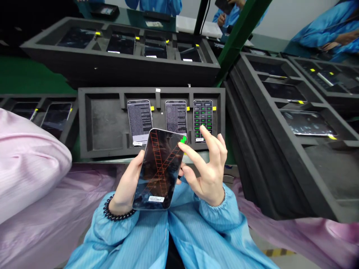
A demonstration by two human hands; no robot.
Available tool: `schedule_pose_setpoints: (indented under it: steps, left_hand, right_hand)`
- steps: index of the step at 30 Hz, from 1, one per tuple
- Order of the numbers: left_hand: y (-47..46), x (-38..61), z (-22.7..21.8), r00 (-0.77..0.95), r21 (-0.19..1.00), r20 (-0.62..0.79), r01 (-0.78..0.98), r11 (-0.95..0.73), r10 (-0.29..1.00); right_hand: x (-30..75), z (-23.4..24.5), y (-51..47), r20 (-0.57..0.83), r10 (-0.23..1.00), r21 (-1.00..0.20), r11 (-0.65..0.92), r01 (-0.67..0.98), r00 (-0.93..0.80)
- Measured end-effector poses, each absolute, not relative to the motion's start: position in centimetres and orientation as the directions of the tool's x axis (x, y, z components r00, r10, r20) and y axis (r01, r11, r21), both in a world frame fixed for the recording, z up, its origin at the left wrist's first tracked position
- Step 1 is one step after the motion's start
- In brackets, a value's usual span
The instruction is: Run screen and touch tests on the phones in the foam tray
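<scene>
My left hand (127,183) grips a smartphone (158,168) from behind, its back facing me. The phone's back carries a film with a red ladder-like pattern, a white barcode label (156,199) and a green tab (183,139) at the upper corner. My right hand (206,172) is raised beside the phone, fingers spread, with the index fingertip just below the green tab. Beyond the hands, a black foam tray (106,127) holds several lit phones, such as a phone with a green-grid screen (202,116).
More black foam trays (120,63) holding phones stand behind and to the right. A pale pink padded cloth (28,160) lies at the left on a pink sheet. Co-workers in blue smocks (322,37) are at the far side, beyond a green frame post (241,37).
</scene>
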State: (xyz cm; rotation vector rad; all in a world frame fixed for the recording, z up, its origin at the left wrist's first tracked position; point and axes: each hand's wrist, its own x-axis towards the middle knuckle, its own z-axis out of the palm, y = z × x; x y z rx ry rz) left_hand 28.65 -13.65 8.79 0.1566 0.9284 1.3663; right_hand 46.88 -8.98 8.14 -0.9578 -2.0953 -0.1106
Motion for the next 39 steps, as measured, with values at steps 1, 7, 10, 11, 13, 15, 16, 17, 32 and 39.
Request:
schedule_pose_setpoints:
  steps: [1, 7, 10, 11, 13, 15, 16, 17, 32, 39]
  left_hand:
    - [-13.6, 28.6, 8.9, -0.040, 0.567, -0.487, -0.775, 0.281, 0.872]
    - [-13.1, 28.7, 8.7, 0.091, 0.463, -0.492, -0.814, 0.349, 0.866]
    - [-12.9, 28.8, 8.6, 0.102, 0.477, -0.439, -0.816, 0.327, 0.893]
    - [-12.9, 28.8, 8.7, 0.111, 0.473, -0.435, -0.816, 0.332, 0.894]
    - [-12.8, 28.8, 8.8, 0.126, 0.459, -0.455, -0.816, 0.353, 0.882]
    - [-12.7, 28.8, 9.0, 0.133, 0.446, -0.479, -0.814, 0.371, 0.868]
    - [-12.7, 28.8, 9.0, 0.140, 0.440, -0.483, -0.815, 0.378, 0.864]
    - [-12.6, 28.7, 9.0, 0.158, 0.433, -0.480, -0.813, 0.389, 0.863]
    - [-13.2, 28.4, 8.1, 0.196, 0.470, -0.425, -0.787, 0.400, 0.884]
    - [-13.5, 28.5, 7.6, 0.213, 0.518, -0.413, -0.745, 0.421, 0.885]
  right_hand:
    - [46.8, 8.1, -9.1, 0.707, 0.585, -0.227, 0.720, 0.656, -0.398]
    - [46.0, 7.5, -10.6, 0.689, 0.516, -0.175, 0.800, 0.573, -0.509]
    - [45.5, 7.2, -11.2, 0.692, 0.475, -0.176, 0.841, 0.512, -0.543]
    - [45.3, 7.1, -11.4, 0.695, 0.462, -0.178, 0.853, 0.491, -0.550]
    - [45.0, 6.8, -11.7, 0.701, 0.439, -0.184, 0.872, 0.453, -0.561]
    - [44.8, 6.5, -12.0, 0.708, 0.414, -0.189, 0.892, 0.411, -0.573]
    - [44.6, 6.4, -12.2, 0.709, 0.400, -0.189, 0.901, 0.391, -0.580]
    - [44.5, 6.2, -12.5, 0.708, 0.388, -0.186, 0.909, 0.373, -0.590]
    - [44.9, 8.8, -9.7, 0.712, 0.497, -0.217, 0.827, 0.518, -0.496]
    - [44.6, 10.1, -7.7, 0.714, 0.531, -0.173, 0.765, 0.620, -0.456]
